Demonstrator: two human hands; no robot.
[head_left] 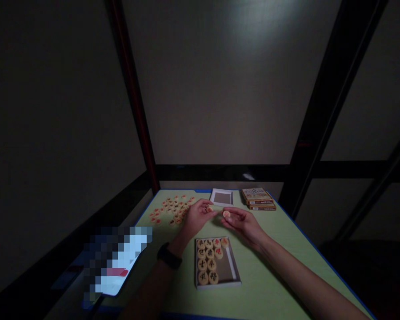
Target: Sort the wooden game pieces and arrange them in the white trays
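Note:
My left hand (200,216), with a dark band on its wrist, pinches a round xiangqi piece (210,208) over the middle of the table. Just to its right, my right hand (242,221) holds another xiangqi piece (226,214) with a red mark between thumb and fingers. Nearer to me lies an open shallow box (230,282). Two columns of black-marked pieces fill its left side, and a few red-marked ones lie at its upper right. Beyond my left hand, loose pieces (168,205) with red and black characters are spread out, some hidden by the hand.
A white-rimmed box tray (222,190) lies at the table's far edge. Stacked printed boxes (257,195) stand at the far right. A lit, blurred-out screen (122,262) is at the left edge of the green table (273,284). Walls rise behind and to the left.

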